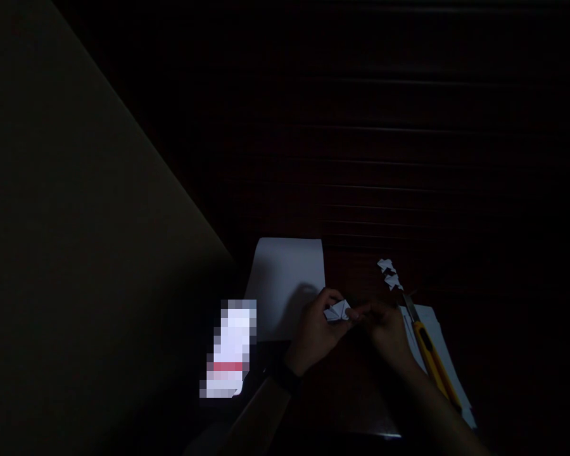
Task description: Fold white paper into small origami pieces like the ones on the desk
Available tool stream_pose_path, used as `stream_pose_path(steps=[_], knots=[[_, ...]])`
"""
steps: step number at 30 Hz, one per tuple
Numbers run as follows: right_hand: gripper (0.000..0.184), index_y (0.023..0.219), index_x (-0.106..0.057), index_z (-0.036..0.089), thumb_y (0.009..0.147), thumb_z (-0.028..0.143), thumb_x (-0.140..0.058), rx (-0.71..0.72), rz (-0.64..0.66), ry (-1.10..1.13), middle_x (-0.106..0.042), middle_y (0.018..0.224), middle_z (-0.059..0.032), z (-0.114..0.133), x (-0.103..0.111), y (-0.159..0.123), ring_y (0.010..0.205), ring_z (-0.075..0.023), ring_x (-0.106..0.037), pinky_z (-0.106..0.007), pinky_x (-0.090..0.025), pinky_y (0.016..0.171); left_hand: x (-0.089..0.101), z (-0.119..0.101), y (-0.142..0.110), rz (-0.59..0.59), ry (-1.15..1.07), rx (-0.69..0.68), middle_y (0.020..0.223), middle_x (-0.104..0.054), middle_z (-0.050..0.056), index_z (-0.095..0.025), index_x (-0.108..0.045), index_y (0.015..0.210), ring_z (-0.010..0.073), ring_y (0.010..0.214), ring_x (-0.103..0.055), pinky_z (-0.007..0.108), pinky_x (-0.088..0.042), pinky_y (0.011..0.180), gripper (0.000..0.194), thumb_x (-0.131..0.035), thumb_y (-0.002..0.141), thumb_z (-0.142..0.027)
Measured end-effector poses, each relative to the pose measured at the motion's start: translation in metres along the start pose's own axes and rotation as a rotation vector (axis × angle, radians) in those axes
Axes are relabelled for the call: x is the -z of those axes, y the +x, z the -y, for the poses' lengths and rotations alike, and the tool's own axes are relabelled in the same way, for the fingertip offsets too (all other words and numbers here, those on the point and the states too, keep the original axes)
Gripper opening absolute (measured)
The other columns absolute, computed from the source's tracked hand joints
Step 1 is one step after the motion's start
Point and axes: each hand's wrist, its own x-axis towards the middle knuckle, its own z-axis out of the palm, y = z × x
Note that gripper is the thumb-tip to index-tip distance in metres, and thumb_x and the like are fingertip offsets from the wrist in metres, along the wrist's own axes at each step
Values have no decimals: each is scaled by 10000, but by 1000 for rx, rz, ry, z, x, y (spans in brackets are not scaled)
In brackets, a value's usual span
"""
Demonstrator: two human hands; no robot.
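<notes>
A small piece of folded white paper (337,310) is pinched in my left hand (316,326), which wears a dark band at the wrist. My right hand (384,329) comes in from the right, its fingertips closed at the paper's right edge. In the dim light I cannot make out whether those fingers grip the paper or only touch it. Beyond my right hand, two small folded white paper pieces (389,275) lie on the dark table.
A blank white sheet (287,272) lies behind my left hand. At left glows a blurred-out lit screen (230,348). A yellow utility knife (434,361), its blade showing, rests on white papers (449,354) beside my right forearm. A pale wall (76,240) rises at left.
</notes>
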Motion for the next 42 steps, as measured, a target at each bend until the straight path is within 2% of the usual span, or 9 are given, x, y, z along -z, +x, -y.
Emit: stream_pose_path(steps=[5,9,13,19,27,36,42], knots=[[119,686,-672,204,757,277,-611,-19,-18,-15,-678,672,-12,3,0,-2,646,-183,-604,-275,-420,614,-1,7,-1,13,53,-6,752,-617,-21,-207,-575,812,138,712,-572,215,-412,616,189,-691,665,-239],[89,684,-678,203,739,235,-615,-17,-46,-33,-687,678,-10,5,0,-2,642,-179,-611,-269,-423,608,-3,6,-3,15,62,4,747,-638,-18,-211,-612,793,139,703,-577,218,-414,620,101,-648,709,-254],[97,706,-678,204,749,263,-614,-41,-47,-8,-693,692,-10,7,0,-3,657,-181,-621,-270,-431,607,-4,3,-4,-18,80,28,674,-623,-22,-203,-626,754,129,623,-555,210,-394,555,99,-632,722,-297],[116,709,-669,192,732,303,-643,-80,-70,76,-696,710,-23,1,-2,-3,676,-195,-629,-292,-448,639,-3,3,-4,-45,85,29,691,-633,-20,-204,-627,753,127,643,-567,209,-402,577,54,-625,723,-249],[114,718,-645,186,746,295,-628,-48,-80,120,-686,719,-32,1,-6,-4,698,-200,-620,-302,-445,659,-2,3,-4,-49,66,31,700,-637,-15,-202,-625,754,133,644,-575,216,-405,581,68,-631,720,-261],[90,744,-609,193,781,267,-574,12,-106,31,-657,728,-30,-1,-12,-5,695,-198,-603,-300,-432,640,-1,3,-4,-47,24,35,700,-631,-11,-195,-610,749,133,644,-574,216,-401,579,46,-630,710,-205],[97,732,-535,199,762,265,-599,34,-112,81,-579,675,5,1,-12,-3,620,-156,-542,-258,-416,581,2,1,-4,-45,-39,68,702,-604,-20,-200,-561,879,129,641,-579,199,-396,539,209,-648,689,-192]])
